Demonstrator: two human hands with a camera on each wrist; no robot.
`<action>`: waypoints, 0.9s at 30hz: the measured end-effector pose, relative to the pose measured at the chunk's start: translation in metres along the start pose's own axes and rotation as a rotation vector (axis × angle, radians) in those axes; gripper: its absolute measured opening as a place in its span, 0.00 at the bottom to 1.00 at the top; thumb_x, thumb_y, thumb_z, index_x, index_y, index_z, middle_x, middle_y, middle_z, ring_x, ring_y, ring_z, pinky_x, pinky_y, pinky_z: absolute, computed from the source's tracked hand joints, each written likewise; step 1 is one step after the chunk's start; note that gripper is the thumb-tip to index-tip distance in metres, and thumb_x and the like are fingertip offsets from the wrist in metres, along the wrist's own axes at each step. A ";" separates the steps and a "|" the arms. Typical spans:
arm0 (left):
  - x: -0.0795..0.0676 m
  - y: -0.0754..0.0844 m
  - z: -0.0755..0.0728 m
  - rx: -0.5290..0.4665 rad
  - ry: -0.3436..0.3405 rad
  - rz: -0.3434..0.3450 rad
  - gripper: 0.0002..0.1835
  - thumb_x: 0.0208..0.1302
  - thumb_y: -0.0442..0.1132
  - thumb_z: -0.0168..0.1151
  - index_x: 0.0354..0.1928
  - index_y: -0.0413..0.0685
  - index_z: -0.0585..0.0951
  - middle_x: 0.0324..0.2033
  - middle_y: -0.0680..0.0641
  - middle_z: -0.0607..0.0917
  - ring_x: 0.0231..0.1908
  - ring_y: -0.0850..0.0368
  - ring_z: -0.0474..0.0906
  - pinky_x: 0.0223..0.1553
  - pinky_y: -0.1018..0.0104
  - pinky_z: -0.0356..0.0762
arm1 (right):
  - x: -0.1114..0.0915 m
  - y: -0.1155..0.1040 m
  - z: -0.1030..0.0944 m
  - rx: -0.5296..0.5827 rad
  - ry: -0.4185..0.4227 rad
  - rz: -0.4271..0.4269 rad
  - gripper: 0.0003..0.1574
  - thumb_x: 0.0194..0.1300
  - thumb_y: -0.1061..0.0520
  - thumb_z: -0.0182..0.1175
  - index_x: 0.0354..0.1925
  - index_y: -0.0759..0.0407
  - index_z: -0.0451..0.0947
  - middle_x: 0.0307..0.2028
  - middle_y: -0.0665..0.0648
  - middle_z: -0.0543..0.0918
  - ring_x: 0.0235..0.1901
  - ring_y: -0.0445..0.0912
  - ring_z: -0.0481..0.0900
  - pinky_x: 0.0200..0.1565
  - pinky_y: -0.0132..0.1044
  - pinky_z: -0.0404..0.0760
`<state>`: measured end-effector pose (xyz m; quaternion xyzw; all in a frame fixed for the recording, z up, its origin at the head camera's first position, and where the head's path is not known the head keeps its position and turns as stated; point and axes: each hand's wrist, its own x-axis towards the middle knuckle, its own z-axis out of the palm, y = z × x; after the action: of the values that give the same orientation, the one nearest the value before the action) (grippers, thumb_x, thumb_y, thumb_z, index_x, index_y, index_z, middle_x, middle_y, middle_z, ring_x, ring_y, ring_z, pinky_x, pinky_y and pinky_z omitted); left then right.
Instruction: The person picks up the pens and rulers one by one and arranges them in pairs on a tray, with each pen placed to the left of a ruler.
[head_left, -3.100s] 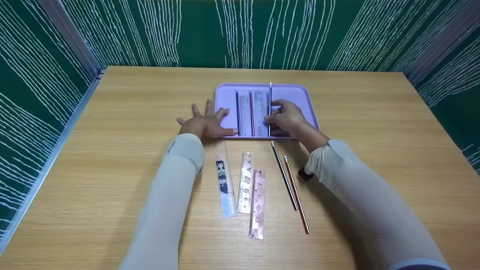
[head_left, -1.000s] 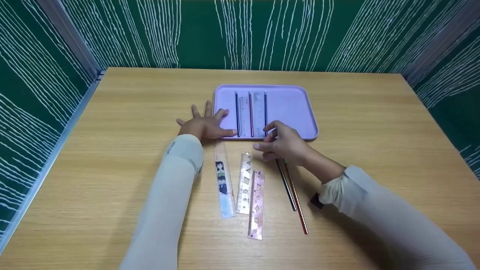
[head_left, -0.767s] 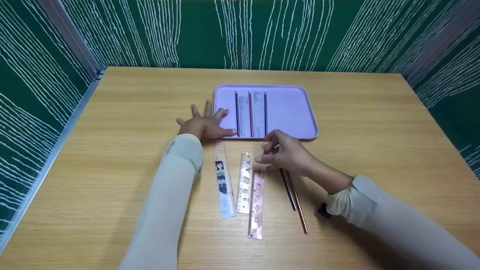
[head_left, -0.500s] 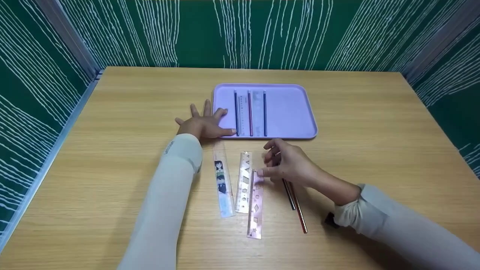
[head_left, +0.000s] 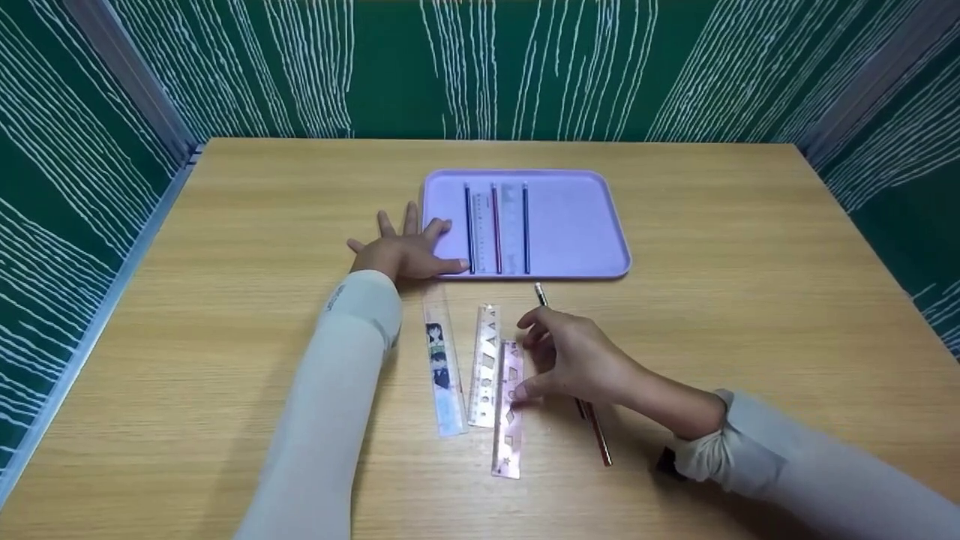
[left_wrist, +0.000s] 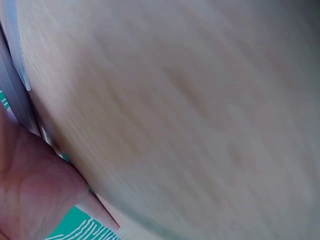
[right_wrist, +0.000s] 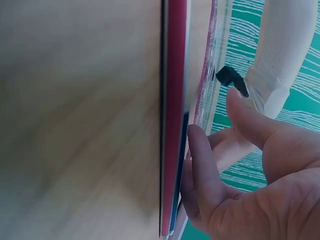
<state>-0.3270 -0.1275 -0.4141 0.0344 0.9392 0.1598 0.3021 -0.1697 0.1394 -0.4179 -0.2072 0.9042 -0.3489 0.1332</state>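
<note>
My left hand (head_left: 405, 253) rests spread at the left edge of the purple tray (head_left: 577, 225), its thumb by a dark pencil (head_left: 469, 221). Over the table, my right hand (head_left: 589, 360) hovers with bent fingers and its thumb apart; nothing is between them. Below that thumb lies a pink ruler (head_left: 507, 446), overlapping a clear stencil ruler (head_left: 481, 409). Partly hidden under the right hand are a black pencil (head_left: 541, 294) and a red pencil (head_left: 600, 439); both also show in the right wrist view.
Inside the tray, a red pencil (head_left: 496, 225) and another dark pencil (head_left: 526, 225) alternate with two clear rulers (head_left: 512, 240). A cartoon-print ruler (head_left: 442, 386) lies beside the left sleeve. Green walls with white lines border the wooden table (head_left: 750, 285).
Earlier the right hand held a dark pencil over the tray; that pencil now lies there, released. The right hand has drawn back toward the loose pencils and pink ruler. The left hand stays put.
</note>
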 end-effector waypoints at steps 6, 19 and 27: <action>0.000 0.000 0.000 -0.008 0.001 -0.006 0.56 0.54 0.80 0.56 0.80 0.84 0.39 0.79 0.52 0.19 0.75 0.32 0.10 0.61 0.13 0.19 | -0.003 0.001 0.007 -0.019 0.000 -0.033 0.51 0.36 0.45 0.87 0.56 0.61 0.76 0.45 0.55 0.86 0.44 0.47 0.82 0.49 0.43 0.83; 0.001 -0.001 0.000 0.025 -0.008 0.019 0.54 0.54 0.84 0.52 0.79 0.86 0.40 0.79 0.50 0.18 0.74 0.30 0.08 0.59 0.11 0.20 | 0.005 -0.002 0.011 -0.031 0.021 0.017 0.62 0.35 0.45 0.87 0.65 0.67 0.72 0.47 0.55 0.83 0.47 0.48 0.79 0.57 0.46 0.80; -0.001 0.001 0.000 0.035 -0.006 0.010 0.55 0.54 0.84 0.52 0.80 0.84 0.39 0.79 0.51 0.17 0.74 0.29 0.10 0.60 0.11 0.22 | 0.007 -0.003 0.011 -0.082 0.014 0.029 0.55 0.35 0.49 0.88 0.60 0.66 0.76 0.46 0.55 0.81 0.44 0.47 0.77 0.53 0.44 0.80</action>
<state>-0.3261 -0.1269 -0.4127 0.0448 0.9407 0.1447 0.3036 -0.1709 0.1277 -0.4240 -0.1969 0.9216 -0.3110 0.1233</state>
